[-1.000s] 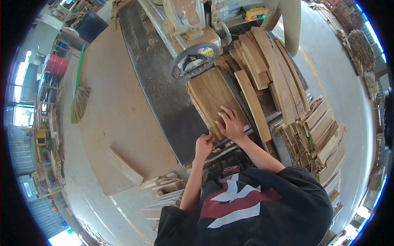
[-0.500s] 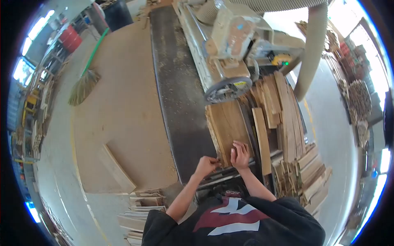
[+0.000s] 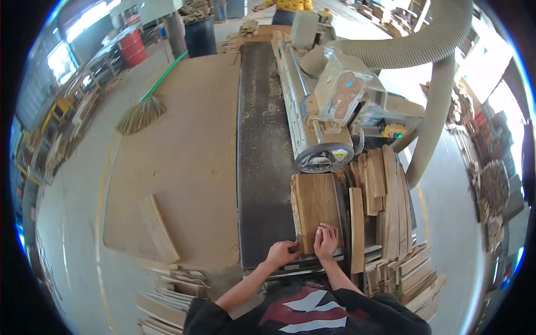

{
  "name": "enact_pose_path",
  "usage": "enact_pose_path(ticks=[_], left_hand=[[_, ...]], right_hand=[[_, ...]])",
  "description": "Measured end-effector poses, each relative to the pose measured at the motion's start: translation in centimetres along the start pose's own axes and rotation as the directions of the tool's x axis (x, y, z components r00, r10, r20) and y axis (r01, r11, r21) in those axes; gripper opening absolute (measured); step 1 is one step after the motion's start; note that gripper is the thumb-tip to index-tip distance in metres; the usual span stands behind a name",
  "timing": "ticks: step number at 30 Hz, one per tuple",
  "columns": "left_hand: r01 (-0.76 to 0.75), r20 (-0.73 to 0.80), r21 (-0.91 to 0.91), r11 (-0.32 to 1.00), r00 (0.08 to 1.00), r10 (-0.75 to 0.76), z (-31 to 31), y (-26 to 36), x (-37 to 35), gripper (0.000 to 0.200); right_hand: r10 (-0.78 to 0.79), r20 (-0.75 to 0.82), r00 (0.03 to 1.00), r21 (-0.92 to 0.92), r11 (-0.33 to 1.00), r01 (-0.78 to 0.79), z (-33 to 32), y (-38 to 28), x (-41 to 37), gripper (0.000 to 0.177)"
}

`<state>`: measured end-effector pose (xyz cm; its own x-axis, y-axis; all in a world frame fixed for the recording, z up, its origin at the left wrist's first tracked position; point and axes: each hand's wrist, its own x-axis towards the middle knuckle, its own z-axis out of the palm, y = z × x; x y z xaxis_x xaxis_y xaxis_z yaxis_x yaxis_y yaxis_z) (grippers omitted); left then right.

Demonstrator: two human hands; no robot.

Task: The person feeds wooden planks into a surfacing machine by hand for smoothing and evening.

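A wide wooden board [image 3: 317, 201] with a rough bark strip down its left edge lies flat on the machine's dark table, close in front of the handwheel. My left hand [image 3: 282, 254] is closed at the board's near left corner, its fingertips pinching the edge. On top of the board's near end rests my right hand [image 3: 326, 241], fingers laid on the surface and thumb apart. Beside the board on the right is a narrow wooden strip [image 3: 357, 229], touched by neither hand.
The saw-like machine [image 3: 329, 106] with a handwheel [image 3: 324, 157] and a ribbed hose [image 3: 407, 53] stands ahead. Stacked strips [image 3: 393, 206] lie right. Left, a brown panel [image 3: 184, 139] bears a broom [image 3: 142, 114] and a loose plank [image 3: 159, 229]. Someone in yellow [image 3: 287, 4] is far ahead.
My view has tilted up and turned, so the scene sits lower and the far person shows. Both hands keep their places on the board, which looks little moved.
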<state>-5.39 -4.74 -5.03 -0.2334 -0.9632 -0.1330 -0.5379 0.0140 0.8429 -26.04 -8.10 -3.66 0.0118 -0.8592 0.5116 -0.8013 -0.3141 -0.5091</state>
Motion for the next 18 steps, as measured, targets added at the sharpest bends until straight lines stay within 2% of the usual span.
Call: enact_pose_path(ticks=[2,4,6,8,10,12,13,14,15,16,17,18], left_hand=[[-0.009,-0.081,-0.011,1.0,0.997,0.008,1.2,0.0,-0.4,0.045],[0.053,-0.079,-0.008,0.999,0.995,-0.053,1.0,0.2,-0.5,0.04],[0.058,-0.17,0.015,0.998,0.984,-0.054,1.4,0.5,-0.7,0.036],[0.127,-0.131,-0.007,0.992,0.983,-0.126,1.4,1.2,-0.7,0.037],[0.141,-0.159,0.0,0.99,0.977,-0.139,1.0,1.5,-0.8,0.037],[0.073,-0.078,-0.048,0.996,0.994,-0.077,0.3,1.7,-0.8,0.034],[0.082,-0.079,-0.047,0.995,0.993,-0.086,0.0,1.5,-0.8,0.034],[0.01,0.003,-0.161,0.987,1.0,-0.01,-0.3,1.2,-0.9,0.032],[-0.046,0.085,-0.284,0.958,0.994,0.073,-0.3,0.9,-1.2,0.03],[-0.041,0.051,-0.247,0.968,0.997,0.055,-0.1,0.7,-1.2,0.03],[-0.035,0.026,-0.219,0.975,0.999,0.042,0.5,0.7,-1.0,0.03],[-0.109,-0.046,-0.138,0.984,0.994,0.104,1.4,0.0,-0.6,0.03]], right_hand=[[-0.029,0.017,0.999,0.023,0.999,0.029,-0.3,0.3,-0.2,0.01],[0.0,0.021,1.0,0.015,1.0,-0.001,-0.1,-0.1,0.1,0.01],[-0.024,0.038,0.999,0.053,0.998,0.022,0.1,0.0,-0.1,0.01],[-0.01,0.034,0.999,-0.005,1.0,0.01,0.2,0.1,-0.1,0.01],[-0.029,0.06,0.998,0.018,0.999,0.028,0.1,-0.6,0.4,0.012],[0.047,0.023,0.999,0.119,0.992,-0.049,-0.7,-1.8,0.9,0.012],[-0.03,-0.02,0.999,0.042,0.999,0.031,-1.4,-1.8,1.6,0.017],[-0.021,-0.011,1.0,0.043,0.999,0.021,-1.3,-0.8,1.7,0.017],[0.217,0.2,0.956,0.286,0.92,-0.269,-1.3,0.6,1.2,0.02],[0.382,0.442,0.811,0.428,0.705,-0.565,-2.5,-0.1,1.2,0.022],[0.545,0.623,0.561,0.363,0.434,-0.825,-3.8,-0.6,1.5,0.033],[0.543,0.754,0.37,0.34,0.159,-0.927,-4.5,-0.9,1.7,0.04]])
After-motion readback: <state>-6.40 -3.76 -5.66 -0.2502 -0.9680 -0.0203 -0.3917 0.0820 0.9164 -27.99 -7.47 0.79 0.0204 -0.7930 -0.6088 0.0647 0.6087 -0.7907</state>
